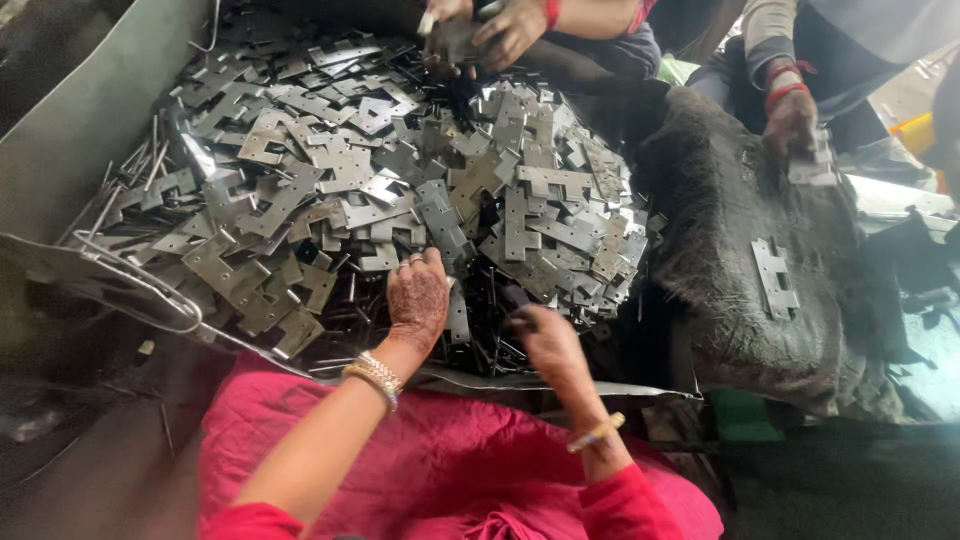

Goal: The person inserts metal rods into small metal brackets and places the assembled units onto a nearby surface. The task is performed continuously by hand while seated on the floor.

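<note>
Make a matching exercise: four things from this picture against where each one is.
1. left hand
2. right hand
3. single hinge plate
4. gold bangles

A. lying alone on the dark cloth
B. on the left wrist
C. on the near edge of the plate pile
D. over the thin dark pins, right of the other hand

Pairs: 1-C, 2-D, 3-A, 4-B

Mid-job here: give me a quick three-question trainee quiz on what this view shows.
1. True or false: the left hand rests on the pile of metal plates.
2. Which lies alone on the dark cloth? A) a plate B) a hammer C) a cup
3. What colour is the lap cloth under the right hand?

Key: 1 true; 2 A; 3 red-pink.
</note>
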